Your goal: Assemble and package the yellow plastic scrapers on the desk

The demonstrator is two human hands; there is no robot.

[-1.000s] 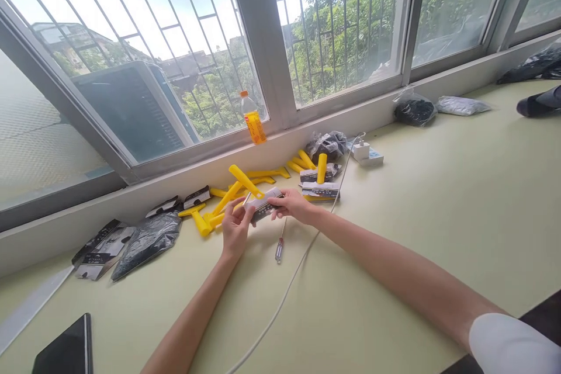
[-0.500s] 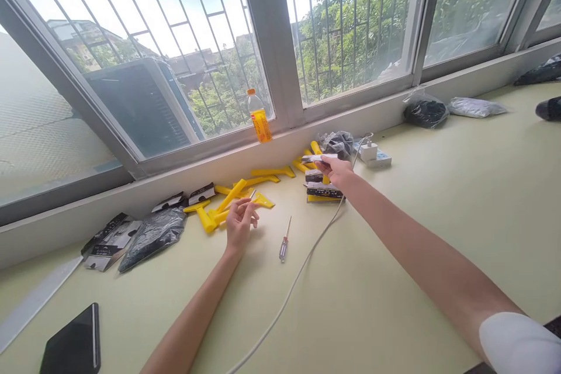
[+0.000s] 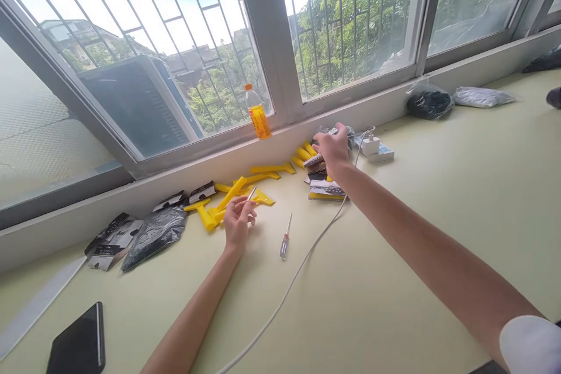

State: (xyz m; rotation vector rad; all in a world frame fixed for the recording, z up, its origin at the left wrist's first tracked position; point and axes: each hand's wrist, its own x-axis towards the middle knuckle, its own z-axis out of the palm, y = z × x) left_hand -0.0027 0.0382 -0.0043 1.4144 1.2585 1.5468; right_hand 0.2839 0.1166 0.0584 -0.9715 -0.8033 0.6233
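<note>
My left hand (image 3: 237, 223) is closed in a pinch on a thin, pale metal strip (image 3: 251, 193) that sticks up past the fingers. Just behind it lie several yellow plastic scrapers (image 3: 236, 193). My right hand (image 3: 333, 153) reaches over a stack of black-and-white printed packages (image 3: 326, 187), its fingers spread and nothing seen in them. One printed package (image 3: 314, 160) lies tilted right under the fingers. Yellow handles (image 3: 302, 158) show to the left of this hand. A screwdriver (image 3: 285, 239) with a clear handle rests on the table between my hands.
A white cable (image 3: 289, 292) runs across the table to a charger (image 3: 370, 145) at the back. An orange-capped bottle (image 3: 259, 120) stands at the window. Black plastic bags (image 3: 155, 234) and a phone (image 3: 78, 339) lie to the left; bagged items (image 3: 432, 104) lie back right.
My right hand has let go of a printed package, which now lies tilted on the pile. Its fingers have spread and moved up toward the back. My left hand keeps its pinch.
</note>
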